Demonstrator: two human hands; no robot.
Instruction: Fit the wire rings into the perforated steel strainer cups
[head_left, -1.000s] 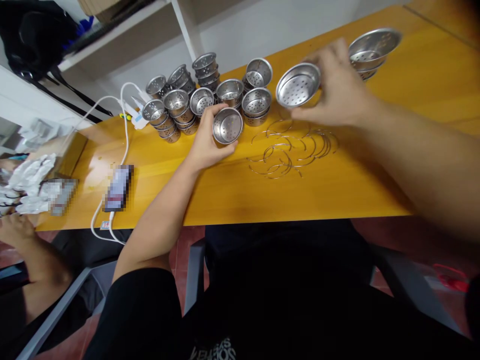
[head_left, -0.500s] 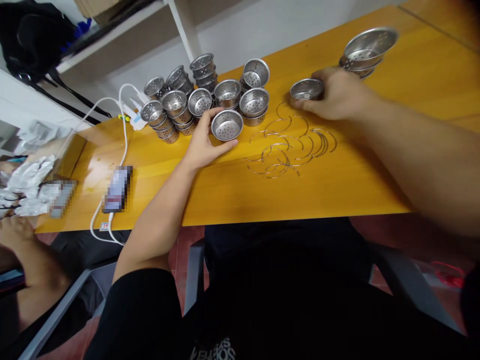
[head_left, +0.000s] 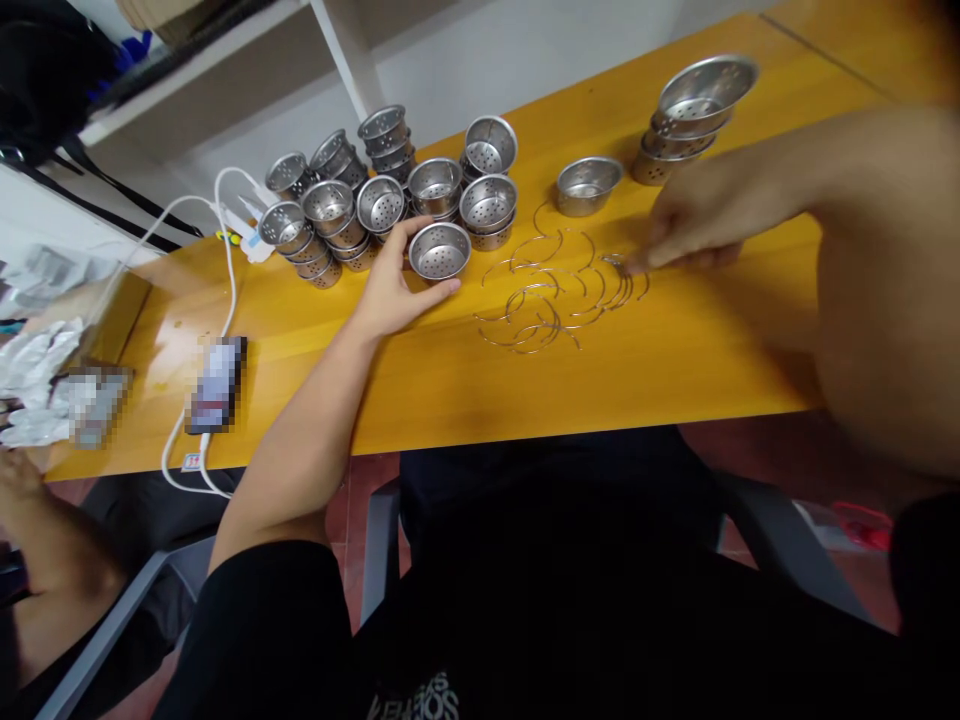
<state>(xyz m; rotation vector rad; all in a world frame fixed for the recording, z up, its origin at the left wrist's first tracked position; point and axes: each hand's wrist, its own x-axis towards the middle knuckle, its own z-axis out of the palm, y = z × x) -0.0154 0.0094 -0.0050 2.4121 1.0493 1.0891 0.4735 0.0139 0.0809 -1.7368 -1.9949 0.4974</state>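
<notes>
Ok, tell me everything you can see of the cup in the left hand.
The cup is round, silvery and shiny, apparently thin metal, with a rolled-looking rim and small holes in its floor. It is open side up, with nothing visible inside. The left hand curls around its left side, thumb at the near side, a finger behind. It appears to rest on the yellow-brown table. Its underside is hidden.

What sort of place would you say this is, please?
Probably a small workshop or assembly room: stacked perforated metal cups and loose curved wires share a long wooden table, and another person's arm shows at the same table.
</notes>
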